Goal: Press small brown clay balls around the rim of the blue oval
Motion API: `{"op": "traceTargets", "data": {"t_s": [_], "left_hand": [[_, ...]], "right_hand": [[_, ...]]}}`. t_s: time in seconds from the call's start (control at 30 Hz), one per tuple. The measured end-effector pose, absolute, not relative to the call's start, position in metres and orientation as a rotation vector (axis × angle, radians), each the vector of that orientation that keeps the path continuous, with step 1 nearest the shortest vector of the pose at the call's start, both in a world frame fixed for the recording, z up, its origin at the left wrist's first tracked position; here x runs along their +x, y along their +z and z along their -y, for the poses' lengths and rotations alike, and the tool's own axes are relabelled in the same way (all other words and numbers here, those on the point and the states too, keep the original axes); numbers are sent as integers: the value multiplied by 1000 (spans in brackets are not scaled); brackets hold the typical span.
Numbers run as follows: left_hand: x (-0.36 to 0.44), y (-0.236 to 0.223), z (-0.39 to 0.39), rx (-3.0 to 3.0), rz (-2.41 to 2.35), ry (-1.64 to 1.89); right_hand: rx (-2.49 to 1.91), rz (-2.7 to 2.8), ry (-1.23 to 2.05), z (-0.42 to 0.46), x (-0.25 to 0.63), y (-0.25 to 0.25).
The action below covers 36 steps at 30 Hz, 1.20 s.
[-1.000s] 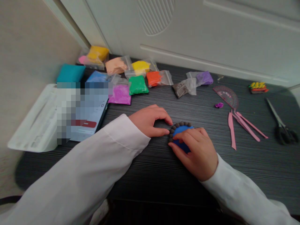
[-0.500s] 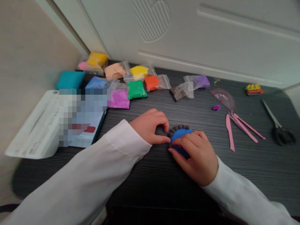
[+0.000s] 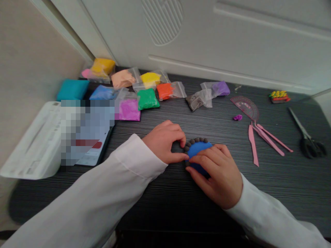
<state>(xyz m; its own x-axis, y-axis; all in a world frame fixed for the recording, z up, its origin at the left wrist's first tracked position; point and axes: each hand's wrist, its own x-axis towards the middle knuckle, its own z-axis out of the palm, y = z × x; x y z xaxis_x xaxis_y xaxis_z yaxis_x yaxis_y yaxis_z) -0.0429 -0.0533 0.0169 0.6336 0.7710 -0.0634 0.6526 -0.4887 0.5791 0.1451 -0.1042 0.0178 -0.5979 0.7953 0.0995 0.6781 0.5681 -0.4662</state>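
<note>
A round blue clay disc [image 3: 198, 149] lies on the dark table, edged along its far and left sides by small dark grey clay balls [image 3: 197, 140]. My right hand [image 3: 219, 172] reaches over the disc and covers its near right part. Its thumb and forefinger close around a dark clay ball [image 3: 187, 163] at the left rim. From the left, my left hand [image 3: 168, 143] comes up to the same rim, its thumb tip touching there beside the right forefinger. The left fingers are curled but apart from the thumb, with nothing visible between them.
Bags of coloured clay, among them green [image 3: 148, 99] and magenta [image 3: 129, 110], line the back. A phone [image 3: 90, 158] leans on a white box [image 3: 33, 144] at left. Rightward lie pink tools [image 3: 253, 146], a protractor [image 3: 245, 106], scissors [image 3: 306, 137] and a purple clay bit [image 3: 237, 117].
The view has shifted slightly. My left thumb and right forefinger have drawn together at the disc's left rim; otherwise both hands stay nearly in place.
</note>
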Motion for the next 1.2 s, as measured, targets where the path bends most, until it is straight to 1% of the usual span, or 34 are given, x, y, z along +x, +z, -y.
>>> {"op": "traceTargets", "data": {"t_s": [0.77,0.97,1.1,1.2], "left_hand": [[-51,17,47,2244,-1010,290],[-55,20,45,2158,-907,392],[-53,25,48,2094,-900,467],[-52,28,49,2073,-844,456]], "right_hand": [[-1212,2465,595,102,146,18],[-1168,2376,625,101,149,20],[-1113,2270,575,100,151,25],[-1083,2236,551,101,151,28]]}}
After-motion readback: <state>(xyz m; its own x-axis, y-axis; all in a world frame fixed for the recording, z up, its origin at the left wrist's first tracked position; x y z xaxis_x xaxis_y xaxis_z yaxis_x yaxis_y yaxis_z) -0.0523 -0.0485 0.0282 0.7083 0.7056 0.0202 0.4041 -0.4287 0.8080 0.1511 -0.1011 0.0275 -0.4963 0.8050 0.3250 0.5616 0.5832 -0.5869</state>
